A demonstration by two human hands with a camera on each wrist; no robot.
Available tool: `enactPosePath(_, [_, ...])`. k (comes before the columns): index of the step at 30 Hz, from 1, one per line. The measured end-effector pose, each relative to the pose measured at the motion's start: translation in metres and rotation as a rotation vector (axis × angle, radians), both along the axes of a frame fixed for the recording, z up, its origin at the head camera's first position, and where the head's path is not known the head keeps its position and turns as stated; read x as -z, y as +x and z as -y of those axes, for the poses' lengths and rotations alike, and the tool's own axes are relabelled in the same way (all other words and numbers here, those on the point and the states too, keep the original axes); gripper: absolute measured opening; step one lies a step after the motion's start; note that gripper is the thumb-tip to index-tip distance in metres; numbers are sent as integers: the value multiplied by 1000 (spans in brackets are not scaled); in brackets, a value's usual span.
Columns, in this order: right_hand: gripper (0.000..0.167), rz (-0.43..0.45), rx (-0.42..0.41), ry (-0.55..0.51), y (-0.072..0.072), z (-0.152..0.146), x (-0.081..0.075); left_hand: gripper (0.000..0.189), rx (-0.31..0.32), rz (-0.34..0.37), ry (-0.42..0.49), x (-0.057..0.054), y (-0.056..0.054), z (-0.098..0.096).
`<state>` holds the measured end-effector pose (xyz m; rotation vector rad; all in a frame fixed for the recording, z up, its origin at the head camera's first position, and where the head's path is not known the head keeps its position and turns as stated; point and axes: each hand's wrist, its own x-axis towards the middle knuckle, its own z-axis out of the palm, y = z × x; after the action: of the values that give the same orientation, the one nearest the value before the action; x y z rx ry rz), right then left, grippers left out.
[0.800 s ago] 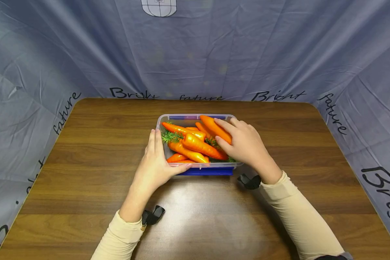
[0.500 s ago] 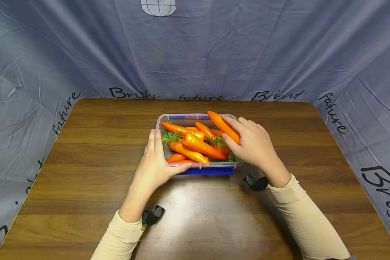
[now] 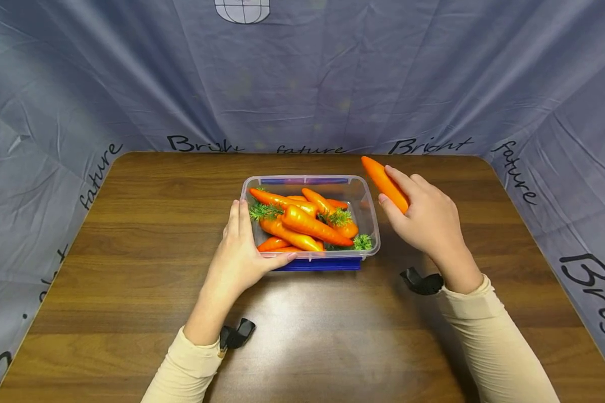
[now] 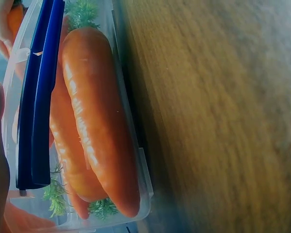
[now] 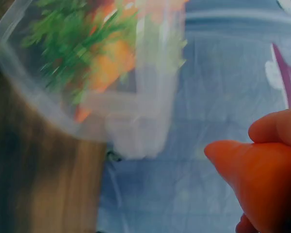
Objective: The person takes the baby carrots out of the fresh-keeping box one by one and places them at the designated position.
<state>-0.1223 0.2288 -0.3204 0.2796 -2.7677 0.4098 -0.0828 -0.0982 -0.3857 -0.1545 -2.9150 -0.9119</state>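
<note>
Left hand: the left hand (image 3: 238,254) sits left of centre in the head view, fingers extended against the left end of the box, thumb laid out along the front rim; it is spread against the box rather than curled round it.
Right hand: the right hand (image 3: 426,215), right of centre, is closed in a grip on a single carrot, thumb on its lower left side and fingers on its upper right side.
Held carrot: the held carrot (image 3: 385,182) projects from the right hand toward the upper left of the frame, tip foremost, apart from the box and well apart from the left hand. In the right wrist view it occupies the lower right.
Box: the clear box (image 3: 344,255) stands on the bench (image 3: 322,341) between the hands, uncovered at the top. A blue latch (image 3: 327,263) hangs along its front side.
Box contents: several orange carrots (image 3: 316,225) lie across one another, mainly toward the left and centre. Green leaves (image 3: 340,218) show among them, with another tuft near the lower right corner. The left wrist view shows large carrots through the clear wall.
Right wrist view: the box, upper left, is blurred.
</note>
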Motion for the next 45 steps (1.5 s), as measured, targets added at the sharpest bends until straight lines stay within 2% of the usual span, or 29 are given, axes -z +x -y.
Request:
enactPosePath(4, [53,48,54,0,-5,-9,8,141,-1,-1,9,0,0,1])
enactPosePath(7, [55,123,80,13,-9,-16,17,141,-4,0,18,0,0,1])
enactPosePath(11, [57,233,100,49,-15,-24,30,140,-5,7,28,2,1,1])
enactPosePath(15, [58,298,105,72,-21,-31,42,139,-11,19,41,3,1,1])
enactPosePath(28, [62,403,94,114,-33,-37,67,139,-9,27,49,3,1,0])
enactPosePath(45, [75,544,112,130,-50,-39,80,139,-13,14,58,4,0,0])
